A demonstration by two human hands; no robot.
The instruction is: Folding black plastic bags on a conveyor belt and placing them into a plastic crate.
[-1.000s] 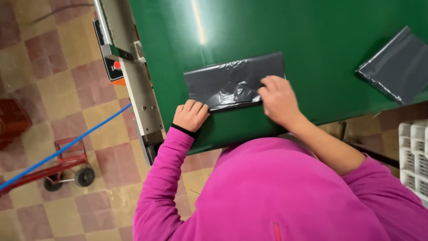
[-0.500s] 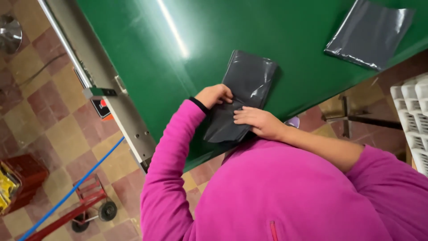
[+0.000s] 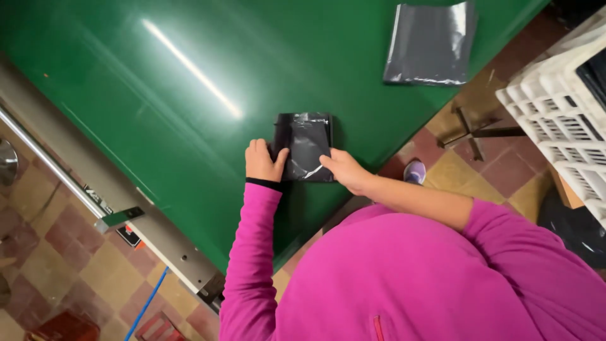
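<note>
Because the folded dark plastic bag [image 3: 305,146] is thin, glossy film, it looks very light, limp and slippery, likely to spring open or slide on the smooth green worktop [image 3: 158,82] unless it is pinned flat; the safest hold seems to be at its near corners and side edges, where the layers stack thickest. The bag lies flat on the worktop directly between the two hands, reaching away from the fingertips toward the far side. The left hand [image 3: 262,161] rests at its near left corner, fingers [image 3: 257,149] held together and curled over the edge, thumb lying onto the film. The right hand [image 3: 344,169] sits at the near right corner, fingers pressed together and flat on the film, though whether a fingertip tucks under a fold is hard to tell from this angle. Well beyond the right fingers lies a larger, unfolded grey bag [image 3: 430,43]; a white plastic crate [image 3: 565,107] stands off to the right.
</note>
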